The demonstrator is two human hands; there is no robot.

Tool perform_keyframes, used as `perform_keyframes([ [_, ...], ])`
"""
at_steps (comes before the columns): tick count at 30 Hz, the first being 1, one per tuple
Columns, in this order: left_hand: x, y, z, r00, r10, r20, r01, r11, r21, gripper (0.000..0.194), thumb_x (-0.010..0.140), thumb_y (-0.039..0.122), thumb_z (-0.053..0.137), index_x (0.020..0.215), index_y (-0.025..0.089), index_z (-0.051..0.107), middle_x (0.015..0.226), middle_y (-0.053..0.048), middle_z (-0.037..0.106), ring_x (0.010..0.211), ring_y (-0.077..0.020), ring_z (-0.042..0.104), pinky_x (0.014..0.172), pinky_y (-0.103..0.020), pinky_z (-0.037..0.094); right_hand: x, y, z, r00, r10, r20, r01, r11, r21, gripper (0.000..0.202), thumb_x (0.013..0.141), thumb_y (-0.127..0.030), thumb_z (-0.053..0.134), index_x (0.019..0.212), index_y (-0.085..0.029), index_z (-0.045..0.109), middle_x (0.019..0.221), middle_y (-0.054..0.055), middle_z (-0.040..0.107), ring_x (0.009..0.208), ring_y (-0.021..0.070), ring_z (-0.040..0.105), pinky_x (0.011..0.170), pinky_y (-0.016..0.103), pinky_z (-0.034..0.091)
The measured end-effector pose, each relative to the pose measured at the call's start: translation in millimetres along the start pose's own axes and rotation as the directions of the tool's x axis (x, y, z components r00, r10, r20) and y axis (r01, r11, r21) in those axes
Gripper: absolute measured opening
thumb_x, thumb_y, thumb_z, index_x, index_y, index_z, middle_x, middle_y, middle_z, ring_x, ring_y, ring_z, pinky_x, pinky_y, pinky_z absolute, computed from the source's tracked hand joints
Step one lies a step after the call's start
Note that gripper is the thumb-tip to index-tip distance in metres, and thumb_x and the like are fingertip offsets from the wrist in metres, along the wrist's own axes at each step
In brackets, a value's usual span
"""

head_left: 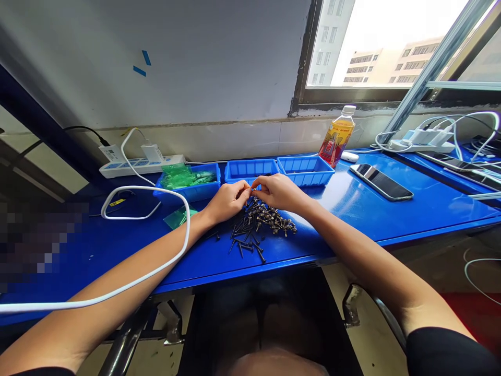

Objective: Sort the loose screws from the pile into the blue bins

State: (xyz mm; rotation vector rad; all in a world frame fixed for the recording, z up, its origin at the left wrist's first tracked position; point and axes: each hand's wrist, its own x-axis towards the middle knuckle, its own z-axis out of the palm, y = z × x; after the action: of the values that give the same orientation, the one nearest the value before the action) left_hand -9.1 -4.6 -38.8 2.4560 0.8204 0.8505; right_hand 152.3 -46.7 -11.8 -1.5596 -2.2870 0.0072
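Observation:
My left hand (231,200) and my right hand (278,191) meet above a heap of dark metal screws (270,216). Both are closed in a pinch, fingertips almost touching. Between them shows a small metallic piece that looks like a screw (254,189), mostly covered by the fingers. Several longer screws (246,245) lie loose at the near side of the heap. Just behind my hands stand a blue bin (250,168) and, to its right, another blue bin (307,171) with dark contents low inside.
A left-hand blue bin (188,196) holds green plastic bags (182,177); another green bag (176,218) lies in front. A white cable (187,224) loops across my left forearm. A drink bottle (338,137), phone (381,181) and power strips (135,166) rest on the blue table (344,219).

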Motion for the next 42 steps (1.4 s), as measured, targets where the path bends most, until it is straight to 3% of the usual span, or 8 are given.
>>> perform_keyframes([
  [25,-0.4,-2.9,0.4,1.000,0.011,-0.005,-0.011,1.000,0.016,0.025,0.082,0.032,0.037,0.064,0.017,0.048,0.056,0.002,0.052,0.050,-0.0108,0.046,0.053,-0.024,0.035,0.4,0.0,1.6,1.000,-0.012,-0.014,0.012,1.000,-0.015,0.021,0.086,-0.027,0.054,0.098,-0.016,0.067,0.058,-0.003,0.053,0.055,0.0083,0.043,0.057,0.023,0.026],
  [42,0.2,1.3,-0.5,1.000,0.005,0.003,-0.005,1.000,0.007,0.026,0.083,0.034,0.037,0.065,0.018,0.048,0.053,0.002,0.052,0.047,-0.0102,0.043,0.050,-0.023,0.034,-0.5,0.0,-0.6,1.000,0.002,-0.001,-0.002,1.000,-0.006,0.022,0.086,-0.028,0.055,0.101,-0.015,0.067,0.064,0.001,0.058,0.061,0.0122,0.049,0.061,0.025,0.028],
])
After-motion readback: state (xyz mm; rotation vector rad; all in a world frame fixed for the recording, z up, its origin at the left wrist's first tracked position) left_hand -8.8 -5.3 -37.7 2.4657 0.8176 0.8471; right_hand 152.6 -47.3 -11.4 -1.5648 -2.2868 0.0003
